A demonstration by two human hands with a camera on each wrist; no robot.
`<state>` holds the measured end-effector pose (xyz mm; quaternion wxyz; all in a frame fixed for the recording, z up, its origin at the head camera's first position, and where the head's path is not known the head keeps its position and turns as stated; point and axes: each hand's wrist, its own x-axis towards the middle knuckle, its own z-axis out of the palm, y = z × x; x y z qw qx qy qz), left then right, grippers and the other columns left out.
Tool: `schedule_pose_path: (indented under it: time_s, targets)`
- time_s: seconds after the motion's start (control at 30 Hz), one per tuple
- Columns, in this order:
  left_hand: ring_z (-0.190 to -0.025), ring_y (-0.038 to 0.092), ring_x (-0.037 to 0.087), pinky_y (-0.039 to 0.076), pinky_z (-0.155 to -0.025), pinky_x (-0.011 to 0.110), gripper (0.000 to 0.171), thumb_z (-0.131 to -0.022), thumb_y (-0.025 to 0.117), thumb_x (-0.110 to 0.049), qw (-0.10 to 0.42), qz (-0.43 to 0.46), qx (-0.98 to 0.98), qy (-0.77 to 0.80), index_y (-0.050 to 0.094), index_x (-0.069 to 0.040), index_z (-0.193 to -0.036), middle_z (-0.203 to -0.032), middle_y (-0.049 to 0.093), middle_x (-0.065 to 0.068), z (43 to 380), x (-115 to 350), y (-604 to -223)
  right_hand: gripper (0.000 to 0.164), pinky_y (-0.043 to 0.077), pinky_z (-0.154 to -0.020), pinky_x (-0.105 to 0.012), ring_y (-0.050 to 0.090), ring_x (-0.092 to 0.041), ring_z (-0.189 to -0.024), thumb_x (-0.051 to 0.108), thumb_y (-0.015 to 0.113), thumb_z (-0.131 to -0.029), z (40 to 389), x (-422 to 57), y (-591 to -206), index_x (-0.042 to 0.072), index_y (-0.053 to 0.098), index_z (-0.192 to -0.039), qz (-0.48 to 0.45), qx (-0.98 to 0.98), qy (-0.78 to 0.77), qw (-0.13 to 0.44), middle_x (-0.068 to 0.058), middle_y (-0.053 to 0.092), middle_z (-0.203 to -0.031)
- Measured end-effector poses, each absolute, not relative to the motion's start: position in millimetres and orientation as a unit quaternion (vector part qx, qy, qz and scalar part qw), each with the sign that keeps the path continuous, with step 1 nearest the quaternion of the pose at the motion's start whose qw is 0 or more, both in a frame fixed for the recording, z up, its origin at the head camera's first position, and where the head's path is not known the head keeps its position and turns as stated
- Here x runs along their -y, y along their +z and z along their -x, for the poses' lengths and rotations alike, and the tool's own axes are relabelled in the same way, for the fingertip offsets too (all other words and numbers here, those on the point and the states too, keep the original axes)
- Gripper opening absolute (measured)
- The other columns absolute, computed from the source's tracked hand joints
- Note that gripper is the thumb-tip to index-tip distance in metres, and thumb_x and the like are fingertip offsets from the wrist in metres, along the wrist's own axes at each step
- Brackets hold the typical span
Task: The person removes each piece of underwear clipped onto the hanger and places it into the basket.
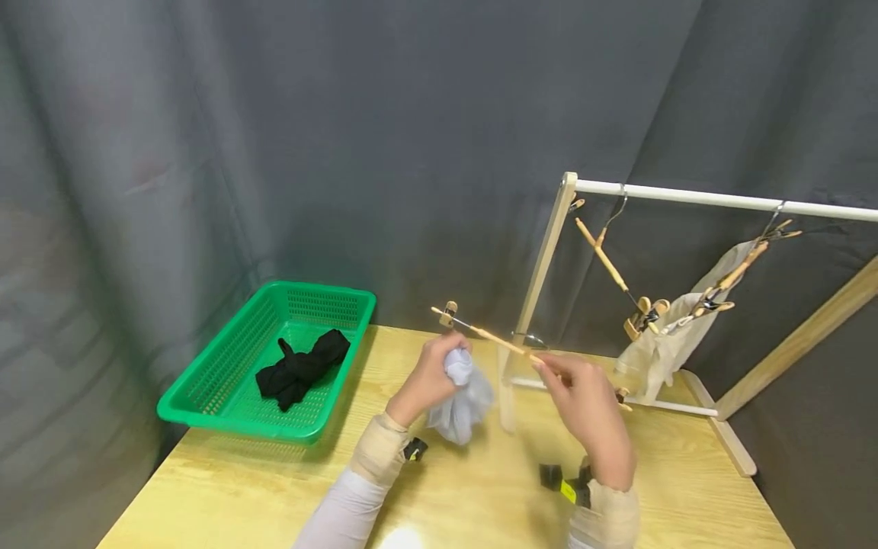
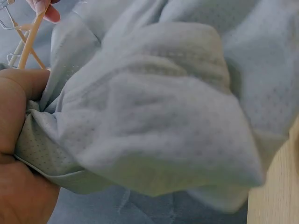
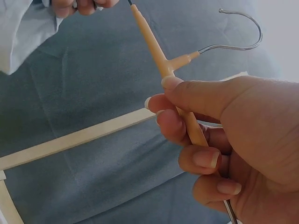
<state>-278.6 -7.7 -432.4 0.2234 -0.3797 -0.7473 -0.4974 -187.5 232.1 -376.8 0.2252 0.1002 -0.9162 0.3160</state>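
Note:
My right hand (image 1: 590,404) grips the wooden bar of a clip hanger (image 1: 503,340), thumb and fingers wrapped round it just beside the stem of its metal hook in the right wrist view. A wooden clip (image 1: 449,313) sits at the hanger's far end, above my left hand (image 1: 430,375). That left hand clutches a bunched light grey-blue garment (image 1: 461,408), which hangs down over the table. Close up in the left wrist view, the garment's fabric (image 2: 154,126) has tiny perforations and a stitched hem.
To the left stands a green plastic basket (image 1: 240,431) with a black cloth item (image 1: 302,370) inside. At the right is a rack with a white rail (image 1: 686,196) and wooden legs. From it hang another clip hanger (image 1: 604,255) and one bearing a pale garment (image 1: 668,343).

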Motion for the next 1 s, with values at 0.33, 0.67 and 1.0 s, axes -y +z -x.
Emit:
schedule_pose_path:
  time_s: [0.33, 0.67, 1.0]
  targets:
    - [-0.077, 0.059, 0.016, 0.053, -0.068, 0.025, 0.035, -0.064, 0.066, 0.017, 0.221, 0.386, 0.748, -0.492, 0.062, -0.007, -0.089, -0.084, 0.064, 0.005, 271.5, 11.4, -429.5, 0.029, 0.037, -0.049, -0.027, 0.040, -0.010, -0.051, 0.028, 0.063, -0.102, 182.1, -231.5, -374.8, 0.007, 0.076, -0.119, -0.100, 0.915, 0.317, 0.229, -0.001, 0.054, -0.065]
    - [-0.087, 0.062, 0.018, 0.055, -0.077, 0.026, 0.040, -0.063, 0.070, 0.017, 0.180, 0.389, 0.765, -0.480, 0.064, -0.005, -0.096, -0.092, 0.066, 0.006, 264.7, 12.5, -422.9, 0.031, 0.038, -0.053, -0.029, 0.042, -0.012, -0.055, 0.030, 0.062, -0.102, 178.8, -229.8, -366.7, 0.008, 0.075, -0.121, -0.103, 0.918, 0.315, 0.219, -0.005, 0.069, -0.079]
    - [-0.092, 0.063, 0.017, 0.055, -0.082, 0.025, 0.035, -0.071, 0.073, 0.015, 0.153, 0.390, 0.808, -0.415, 0.065, -0.004, -0.099, -0.098, 0.067, 0.006, 264.5, 37.4, -399.0, 0.033, 0.044, -0.062, -0.034, 0.052, -0.018, -0.065, 0.029, 0.060, -0.104, 174.7, -229.9, -368.7, 0.006, 0.074, -0.122, -0.111, 0.916, 0.325, 0.208, -0.014, 0.076, -0.107]
